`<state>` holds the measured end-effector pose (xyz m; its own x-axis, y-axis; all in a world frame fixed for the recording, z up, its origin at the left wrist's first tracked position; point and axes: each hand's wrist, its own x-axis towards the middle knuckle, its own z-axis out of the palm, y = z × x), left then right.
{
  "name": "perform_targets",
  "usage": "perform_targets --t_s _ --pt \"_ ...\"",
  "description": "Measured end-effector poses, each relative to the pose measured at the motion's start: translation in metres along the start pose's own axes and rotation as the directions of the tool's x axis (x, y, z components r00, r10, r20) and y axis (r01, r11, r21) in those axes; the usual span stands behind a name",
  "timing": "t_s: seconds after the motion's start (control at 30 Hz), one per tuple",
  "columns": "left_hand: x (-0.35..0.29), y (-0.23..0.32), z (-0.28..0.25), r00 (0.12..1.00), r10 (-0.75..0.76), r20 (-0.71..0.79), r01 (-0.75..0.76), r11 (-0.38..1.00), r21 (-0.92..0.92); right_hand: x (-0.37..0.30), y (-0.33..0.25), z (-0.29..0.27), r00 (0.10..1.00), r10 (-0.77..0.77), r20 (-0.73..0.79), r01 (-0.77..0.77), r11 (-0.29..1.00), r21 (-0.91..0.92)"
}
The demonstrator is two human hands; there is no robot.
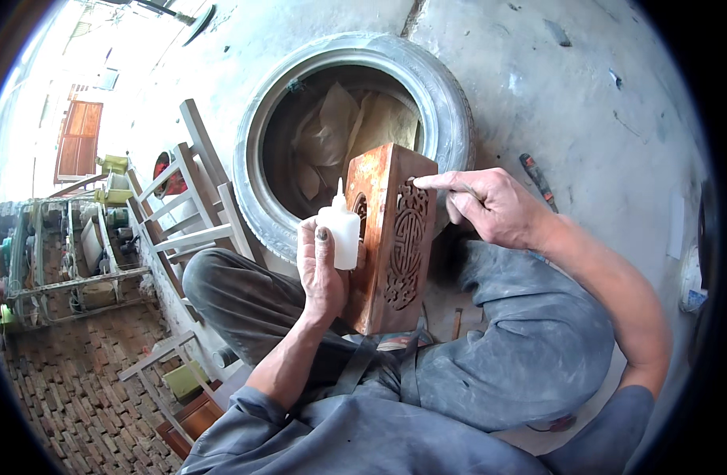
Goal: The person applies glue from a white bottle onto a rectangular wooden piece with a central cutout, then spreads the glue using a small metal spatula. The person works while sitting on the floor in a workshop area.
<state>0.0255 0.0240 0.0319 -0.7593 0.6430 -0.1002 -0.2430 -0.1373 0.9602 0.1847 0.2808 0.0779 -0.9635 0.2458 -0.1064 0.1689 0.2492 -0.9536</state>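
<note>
My left hand (322,273) is closed around a white squeeze bottle (345,237) with a thin pointed nozzle, held upright. Right beside the bottle stands a reddish-brown wooden box (373,293), tilted, between my legs. Its right face bears a pierced carved panel (409,237) with a round motif in the middle. With the index finger stretched out, my right hand (494,206) touches the top of that panel. Its other fingers are curled in, and a thin, dark item seems to lie among them, too small to name.
A dusty tyre (451,103) lies flat ahead, with crumpled sheets (332,119) inside. A dark tool with red parts (538,180) lies on the floor to the right. Grey wooden frames (197,182) lean at the left, near a metal rack (78,285) on brick paving.
</note>
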Motion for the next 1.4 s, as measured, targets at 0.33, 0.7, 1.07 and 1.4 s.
perform_targets --t_s 0.33,0.7,1.07,1.4 --pt "0.001 -0.003 -0.008 0.998 0.050 -0.024 -0.049 0.997 0.060 0.010 -0.038 0.019 0.983 0.161 -0.084 -0.171 0.978 -0.122" --pt "-0.008 -0.002 -0.006 0.990 0.086 0.115 -0.091 0.995 0.044 0.034 -0.048 0.105 0.992 0.055 -0.116 -0.052 0.998 0.031" --pt "-0.015 -0.008 -0.009 0.947 0.083 0.310 -0.180 0.938 0.296 -0.016 -0.047 -0.031 0.882 -0.070 -0.466 0.009 0.991 -0.134" --pt "-0.028 -0.011 -0.008 0.935 0.117 0.334 -0.262 0.863 0.432 -0.201 0.174 -0.001 0.223 0.281 -0.933 -0.641 0.764 0.077"
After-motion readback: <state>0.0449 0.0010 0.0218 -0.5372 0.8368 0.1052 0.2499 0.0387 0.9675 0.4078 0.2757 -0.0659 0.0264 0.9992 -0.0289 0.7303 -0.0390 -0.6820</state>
